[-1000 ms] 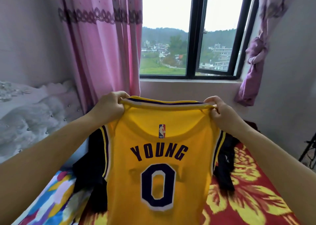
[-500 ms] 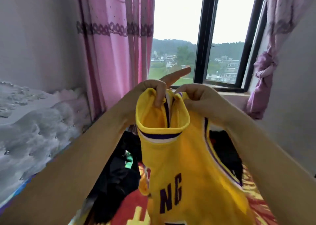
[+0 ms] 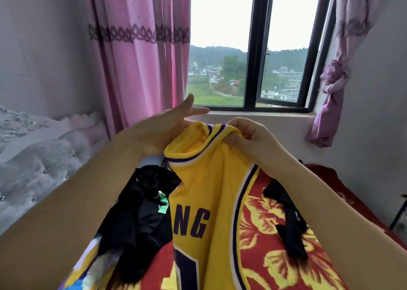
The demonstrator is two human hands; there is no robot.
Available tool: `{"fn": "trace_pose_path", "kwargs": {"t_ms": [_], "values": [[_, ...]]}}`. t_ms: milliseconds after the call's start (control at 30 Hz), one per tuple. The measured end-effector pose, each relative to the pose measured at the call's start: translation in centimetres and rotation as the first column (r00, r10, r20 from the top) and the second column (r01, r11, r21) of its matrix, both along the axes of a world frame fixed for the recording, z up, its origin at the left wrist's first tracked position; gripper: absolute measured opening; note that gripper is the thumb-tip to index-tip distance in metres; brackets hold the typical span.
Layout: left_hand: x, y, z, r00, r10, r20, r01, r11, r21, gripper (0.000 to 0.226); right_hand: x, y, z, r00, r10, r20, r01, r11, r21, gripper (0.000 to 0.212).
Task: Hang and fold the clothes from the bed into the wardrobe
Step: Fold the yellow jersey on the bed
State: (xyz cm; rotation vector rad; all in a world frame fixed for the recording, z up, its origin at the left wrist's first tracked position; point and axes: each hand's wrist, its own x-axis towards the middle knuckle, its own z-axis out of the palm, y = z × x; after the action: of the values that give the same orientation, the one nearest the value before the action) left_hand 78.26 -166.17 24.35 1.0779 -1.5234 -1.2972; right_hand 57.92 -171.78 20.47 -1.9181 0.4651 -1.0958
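R hand (image 3: pixel 246 142) pinches both jersey (image 3: pixel 211 190) straps; L hand (image 3: pixel 167 131) fingers spread, holding nothing. Smooth halves flush w/ L before next fold.

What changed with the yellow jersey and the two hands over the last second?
The hands came together, folding the yellow jersey in half lengthwise from being spread wide by both shoulders. The left hand then let go and now lies open beside the collar; the right hand alone pinches both shoulders together. The black clothes stayed on the bed.
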Motion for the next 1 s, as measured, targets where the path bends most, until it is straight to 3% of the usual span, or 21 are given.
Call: {"fn": "trace_pose_path", "kwargs": {"t_ms": [33, 67, 100, 133, 167, 233, 333, 467, 633, 700, 833, 1000], "values": [[-0.5, 0.7, 0.5, 0.990, -0.016, 0.141, 0.018, 1.000, -0.012, 0.104, 0.1, -0.1, -0.1, 0.999, -0.045, 0.011, 0.045, 0.999, -0.008, 0.009], [-1.0, 1.1, 0.8, 0.928, -0.027, 0.372, 0.053, 0.997, -0.060, 0.107, 0.1, -0.2, -0.2, 0.996, -0.083, 0.014, 0.084, 0.996, -0.027, 0.011], [-1.9, 1.4, 0.8, 0.790, 0.010, 0.613, 0.059, 0.994, -0.092, 0.109, 0.2, -0.3, -0.3, 0.994, -0.113, 0.009, 0.113, 0.992, -0.057, 0.011], [-2.7, 1.3, 0.4, 0.643, 0.102, 0.759, 0.015, 0.989, -0.146, 0.105, 0.2, -0.4, -0.4, 0.991, -0.133, -0.009, 0.131, 0.987, -0.089, 0.011], [-3.5, 1.1, 0.0, 0.541, 0.206, 0.815, -0.036, 0.974, -0.222, 0.093, 0.1, -0.5, -0.5, 0.988, -0.151, -0.032, 0.146, 0.982, -0.124, 0.010], [-3.7, -0.2, -0.8, 0.474, 0.335, 0.814, -0.077, 0.937, -0.341, 0.050, -0.2, -0.9, -1.2, 0.980, -0.180, -0.087, 0.164, 0.973, -0.163, 0.008], [-2.7, -1.0, 0.0, 0.502, 0.328, 0.800, -0.082, 0.939, -0.333, 0.006, -1.5, -1.6, -2.1, 0.957, -0.226, -0.183, 0.200, 0.969, -0.146, 0.009], [-3.0, -1.7, 1.5, 0.543, 0.274, 0.794, -0.038, 0.952, -0.303, 0.010, -3.7, -2.1, -1.5, 0.942, -0.096, -0.322, 0.100, 0.995, -0.003, 0.041], [-3.1, -2.5, 2.8, 0.583, 0.131, 0.802, 0.083, 0.972, -0.219, 0.008, -6.4, -2.0, 0.6, 0.882, -0.086, -0.464, 0.021, 0.990, -0.143, 0.031], [-2.9, -2.7, 3.3, 0.613, 0.149, 0.776, 0.102, 0.959, -0.265, 0.009, -7.3, -2.1, 1.5, 0.881, -0.072, -0.467, -0.018, 0.983, -0.185, 0.019], [-3.2, -6.4, 3.0, 0.666, 0.264, 0.698, 0.010, 0.932, -0.361, 0.021, -7.6, -5.5, 1.3, 0.854, -0.251, -0.455, 0.102, 0.940, -0.325, 0.012], [-2.9, -9.4, 1.5, 0.764, 0.133, 0.631, 0.055, 0.962, -0.269, 0.024, -7.9, -7.3, 0.0, 0.868, -0.247, -0.431, 0.130, 0.950, -0.283, 0.018]]}}
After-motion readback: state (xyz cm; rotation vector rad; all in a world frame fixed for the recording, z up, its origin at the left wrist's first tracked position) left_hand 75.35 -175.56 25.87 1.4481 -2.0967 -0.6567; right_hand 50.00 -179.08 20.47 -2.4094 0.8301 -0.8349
